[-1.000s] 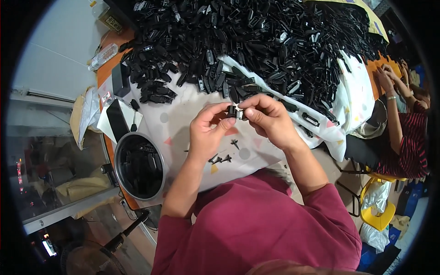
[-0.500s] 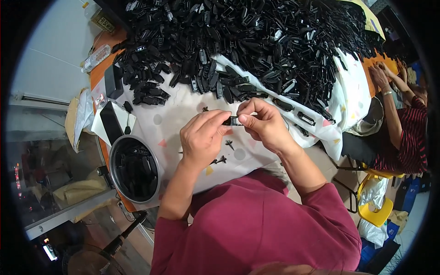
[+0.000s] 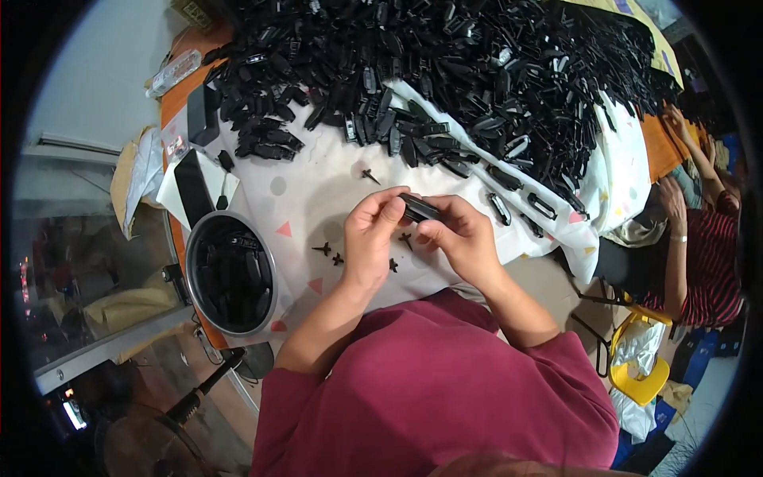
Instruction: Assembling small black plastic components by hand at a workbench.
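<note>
Both my hands grip one elongated black plastic part (image 3: 420,208) above the cloth-covered table. My left hand (image 3: 369,242) pinches its left end between thumb and fingers. At the other end, my right hand (image 3: 467,240) has its thumb underneath and fingers behind. Several small black pronged pieces (image 3: 322,249) lie on the white patterned cloth (image 3: 298,195) around and below my hands, and one pronged piece (image 3: 370,176) lies beyond them. To the right, a few loose black oblong parts (image 3: 500,209) rest near a fold of the cloth.
A huge heap of black plastic parts (image 3: 373,71) covers the table's far side. On the left stand a round metal bowl (image 3: 273,278) of black parts, a dark phone-like slab (image 3: 192,191) and a clear plastic bottle (image 3: 173,74). A co-worker in a striped shirt (image 3: 711,266) sits at right.
The black part has been turned in my fingers, so a longer, smoother side shows. My left hand has shifted right, exposing more pronged pieces. The co-worker's arms have moved.
</note>
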A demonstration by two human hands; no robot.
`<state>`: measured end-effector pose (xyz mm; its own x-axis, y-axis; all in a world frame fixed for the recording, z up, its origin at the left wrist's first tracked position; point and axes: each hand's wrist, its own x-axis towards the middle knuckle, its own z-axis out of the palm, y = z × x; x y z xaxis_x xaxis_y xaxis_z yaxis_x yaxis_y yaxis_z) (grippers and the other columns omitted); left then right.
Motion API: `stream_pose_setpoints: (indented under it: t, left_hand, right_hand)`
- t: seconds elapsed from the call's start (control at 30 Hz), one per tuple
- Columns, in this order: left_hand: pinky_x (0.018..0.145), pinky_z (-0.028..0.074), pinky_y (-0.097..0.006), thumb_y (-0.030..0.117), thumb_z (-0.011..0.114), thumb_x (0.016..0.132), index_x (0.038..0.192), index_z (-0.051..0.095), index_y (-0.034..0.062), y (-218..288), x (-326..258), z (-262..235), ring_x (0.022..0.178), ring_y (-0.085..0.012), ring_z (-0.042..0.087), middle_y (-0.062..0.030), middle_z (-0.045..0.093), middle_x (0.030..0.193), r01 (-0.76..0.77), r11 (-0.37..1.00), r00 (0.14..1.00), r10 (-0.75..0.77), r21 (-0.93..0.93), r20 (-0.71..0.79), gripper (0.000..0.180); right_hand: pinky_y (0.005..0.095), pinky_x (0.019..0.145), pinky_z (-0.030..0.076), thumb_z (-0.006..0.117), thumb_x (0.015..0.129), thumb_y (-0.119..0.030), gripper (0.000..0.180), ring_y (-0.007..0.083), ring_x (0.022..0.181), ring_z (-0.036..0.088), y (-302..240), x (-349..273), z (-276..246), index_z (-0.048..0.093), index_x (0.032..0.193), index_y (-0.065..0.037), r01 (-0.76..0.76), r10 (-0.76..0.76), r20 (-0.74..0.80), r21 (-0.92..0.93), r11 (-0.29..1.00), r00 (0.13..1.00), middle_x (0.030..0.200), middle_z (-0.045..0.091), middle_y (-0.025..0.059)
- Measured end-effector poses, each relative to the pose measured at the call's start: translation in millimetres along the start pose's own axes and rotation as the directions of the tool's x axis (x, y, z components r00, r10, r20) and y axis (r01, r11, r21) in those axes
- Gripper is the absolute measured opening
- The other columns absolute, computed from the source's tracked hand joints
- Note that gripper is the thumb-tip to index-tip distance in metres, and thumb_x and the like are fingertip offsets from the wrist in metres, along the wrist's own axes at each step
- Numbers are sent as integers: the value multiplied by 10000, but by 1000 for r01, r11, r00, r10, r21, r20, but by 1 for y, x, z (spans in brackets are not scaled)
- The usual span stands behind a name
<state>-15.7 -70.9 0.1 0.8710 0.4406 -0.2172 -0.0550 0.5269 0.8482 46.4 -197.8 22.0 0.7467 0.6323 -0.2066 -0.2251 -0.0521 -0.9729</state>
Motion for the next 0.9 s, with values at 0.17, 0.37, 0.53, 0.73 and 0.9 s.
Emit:
stream_pose_setpoints:
  t: [0.17, 0.37, 0.53, 0.73, 0.9]
  left_hand:
    - [687, 433, -232, 196, 543, 871, 992, 535, 2, -8, 12, 2, 742, -101, 529, -32, 565, 854, 106, 968, 994, -110, -229, -5, 228]
    - [694, 456, -284, 194, 562, 841, 960, 547, 23, -9, 72, -10, 785, -163, 574, -66, 553, 895, -175, 854, 958, 262, 489, -116, 209]
    - [700, 456, -394, 304, 614, 765, 912, 615, 68, -3, 75, 14, 781, -305, 575, -105, 555, 962, -177, -60, 918, 350, 982, 187, 278]
    - [671, 460, -380, 253, 606, 762, 793, 627, 75, 3, 77, 6, 765, -295, 584, -100, 583, 885, -153, -94, 949, 264, 984, 173, 182]
    - [553, 465, -253, 104, 594, 779, 830, 584, 61, 15, 42, 8, 651, -114, 569, -33, 564, 761, -196, 862, 980, 182, 467, 75, 68]
  right_hand:
    - [227, 567, 458, 645, 788, -159, 262, 118, 643, 584, 6, 15, -9, 561, 940, 37, -17, 12, -21, -218, 976, 1000, 751, 615, 73]
    - [365, 651, 450, 663, 693, -180, 273, 303, 787, 540, 5, 61, -55, 582, 907, -32, 128, -530, -9, -967, 222, 848, 848, 556, 106]
    - [331, 607, 440, 703, 674, -171, 241, 250, 701, 548, 6, 54, -53, 538, 743, -10, 135, -491, -60, -926, 353, 869, 753, 564, 113]
    - [202, 534, 447, 578, 829, -96, 96, 57, 671, 528, -32, 56, -71, 516, 863, -31, 87, -186, -222, -392, 916, 957, 751, 552, 2]
    - [228, 552, 494, 568, 823, -49, 179, 108, 744, 569, 2, 39, -22, 464, 968, -24, 107, -96, -98, 117, 987, 991, 858, 570, 50]
